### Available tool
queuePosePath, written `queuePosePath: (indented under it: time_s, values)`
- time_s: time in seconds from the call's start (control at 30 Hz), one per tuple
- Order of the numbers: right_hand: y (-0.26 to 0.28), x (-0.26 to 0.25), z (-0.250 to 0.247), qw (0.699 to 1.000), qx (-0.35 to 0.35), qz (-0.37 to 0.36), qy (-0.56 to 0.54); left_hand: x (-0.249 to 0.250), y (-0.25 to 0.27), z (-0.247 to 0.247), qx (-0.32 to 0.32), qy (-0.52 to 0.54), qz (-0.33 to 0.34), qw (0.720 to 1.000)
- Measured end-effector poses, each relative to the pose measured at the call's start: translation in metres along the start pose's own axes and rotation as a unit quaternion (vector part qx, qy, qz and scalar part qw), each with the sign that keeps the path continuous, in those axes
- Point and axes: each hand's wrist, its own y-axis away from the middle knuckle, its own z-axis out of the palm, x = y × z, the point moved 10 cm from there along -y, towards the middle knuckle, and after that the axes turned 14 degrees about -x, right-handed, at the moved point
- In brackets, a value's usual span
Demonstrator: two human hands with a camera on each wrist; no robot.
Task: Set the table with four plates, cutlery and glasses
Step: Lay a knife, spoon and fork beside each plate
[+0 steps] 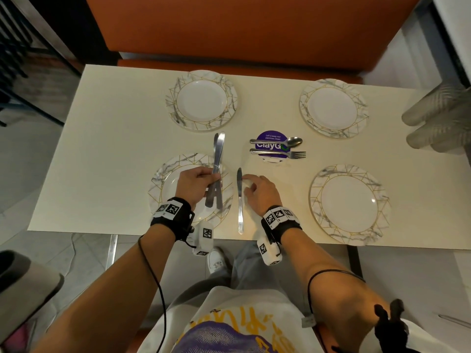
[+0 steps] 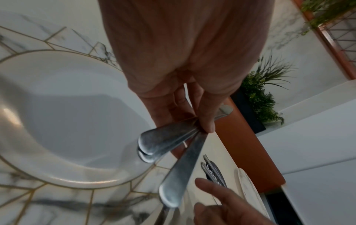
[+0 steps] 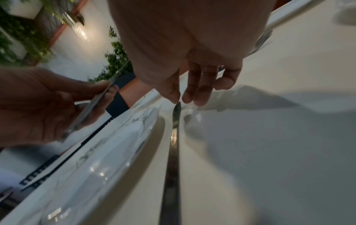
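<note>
While the left hand (image 1: 197, 180) grips a bundle of table knives (image 1: 216, 171) over the near-left plate (image 1: 163, 174) (three handles show in the wrist view), the right hand (image 1: 260, 191) hangs relaxed, fingertips (image 3: 174, 97) at the tip of a single knife (image 1: 239, 200) lying on the table (image 1: 114, 149) just right of that plate. Three more plates sit far-left (image 1: 202, 100), far-right (image 1: 334, 108) and near-right (image 1: 349, 203).

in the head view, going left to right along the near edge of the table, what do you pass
near-left plate, with the left hand holding a bunch of knives over it → single knife lying on the table → right hand → near-right plate
</note>
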Motion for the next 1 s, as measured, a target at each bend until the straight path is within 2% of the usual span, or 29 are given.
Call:
queuePosePath:
  time_s: [0.17, 0.3, 0.4, 0.53, 0.77, 0.9, 1.0]
  values:
    - [0.005, -0.015, -0.034, 0.993, 0.05, -0.048, -0.095, 0.012, -0.003, 0.027, -0.024, -0.041, 0.012, 0.999]
    - [0.002, -0.017, -0.054, 0.977, 0.062, -0.041, -0.202, 0.025, -0.005, 0.06, -0.044, -0.085, 0.028, 0.995]
    - [0.006, -0.01, -0.072, 0.971, 0.075, -0.037, -0.222, 0.031, -0.009, 0.093, -0.073, -0.096, 0.029, 0.992]
    - [0.018, 0.012, -0.104, 0.966, 0.105, -0.049, -0.23, 0.044, -0.016, 0.129, -0.079, -0.114, 0.038, 0.99]
    - [0.05, 0.108, -0.183, 0.943, 0.116, -0.025, -0.309, 0.061, -0.038, 0.248, -0.106, -0.14, 0.051, 0.983]
    - [0.072, 0.183, -0.237, 0.935, 0.15, 0.008, -0.321, 0.053, -0.055, 0.322, -0.1, -0.102, 0.03, 0.989]
    - [0.089, 0.244, -0.267, 0.94, 0.146, 0.041, -0.305, 0.041, -0.064, 0.363, -0.087, -0.056, 0.005, 0.995]
